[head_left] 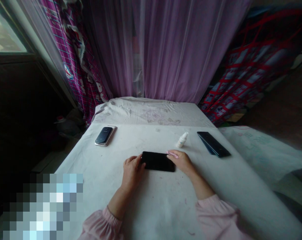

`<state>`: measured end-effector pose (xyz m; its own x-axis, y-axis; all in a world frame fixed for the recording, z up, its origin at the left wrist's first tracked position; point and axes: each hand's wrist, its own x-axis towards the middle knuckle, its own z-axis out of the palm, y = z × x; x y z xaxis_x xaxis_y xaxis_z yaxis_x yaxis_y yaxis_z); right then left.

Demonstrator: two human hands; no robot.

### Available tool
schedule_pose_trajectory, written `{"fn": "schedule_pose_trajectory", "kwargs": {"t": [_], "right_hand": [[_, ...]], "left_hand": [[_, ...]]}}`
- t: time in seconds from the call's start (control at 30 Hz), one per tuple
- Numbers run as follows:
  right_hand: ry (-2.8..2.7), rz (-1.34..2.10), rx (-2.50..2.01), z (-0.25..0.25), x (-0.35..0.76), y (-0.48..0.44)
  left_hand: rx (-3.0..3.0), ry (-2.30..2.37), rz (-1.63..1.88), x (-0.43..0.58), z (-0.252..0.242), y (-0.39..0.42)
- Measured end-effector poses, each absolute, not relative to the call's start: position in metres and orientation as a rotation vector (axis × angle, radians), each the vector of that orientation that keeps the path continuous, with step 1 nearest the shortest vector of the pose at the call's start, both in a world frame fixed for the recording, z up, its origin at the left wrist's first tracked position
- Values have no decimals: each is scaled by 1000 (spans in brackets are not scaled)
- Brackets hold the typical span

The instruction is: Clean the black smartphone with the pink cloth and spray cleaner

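The black smartphone (158,161) lay flat at the middle of the white-covered counter (91,173), directly ahead of the person. Its long axis ran almost from 9 o'clock to 3 o'clock, with a slight tilt, and one short end faced each hand. Which end was its top could not be told.

The left hand (132,171) was at the 9 o'clock end and the right hand (181,161) at the 3 o'clock end. Neither was clearly nearer (they bracketed the phone almost evenly). The left fingers (134,159) curved against one short edge, and the pink-nailed right fingers (172,154) touched the other. Whether they gripped the phone or merely rested on it could not be told.

At 11 o'clock, a dark blue phone (104,135) lay on a rose-gold slab (113,133). A small white bottle (182,140) lay near 1 o'clock, and a stack of dark phones (213,144) sat nearer 2 o'clock. Pink sleeves (216,216) covered both forearms (gathered at the cuffs), and a sheer purple curtain (181,50) hung at 12 o'clock.
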<state>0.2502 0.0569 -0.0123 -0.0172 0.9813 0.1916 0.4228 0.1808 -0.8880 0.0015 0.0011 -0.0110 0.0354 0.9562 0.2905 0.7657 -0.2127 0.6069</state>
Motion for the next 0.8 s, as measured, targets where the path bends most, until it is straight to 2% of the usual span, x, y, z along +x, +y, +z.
{"fn": "schedule_pose_trajectory", "kwargs": {"t": [0.37, 0.57, 0.8], "right_hand": [[-1539, 672, -1426, -23, 247, 53], [-1462, 439, -1388, -19, 249, 36], [-1803, -28, -1350, -19, 239, 12]], "left_hand": [[2154, 1843, 780, 3, -11, -1], [2195, 1828, 725, 2, -10, -3], [2291, 1680, 574, -1, -7, 0]]}}
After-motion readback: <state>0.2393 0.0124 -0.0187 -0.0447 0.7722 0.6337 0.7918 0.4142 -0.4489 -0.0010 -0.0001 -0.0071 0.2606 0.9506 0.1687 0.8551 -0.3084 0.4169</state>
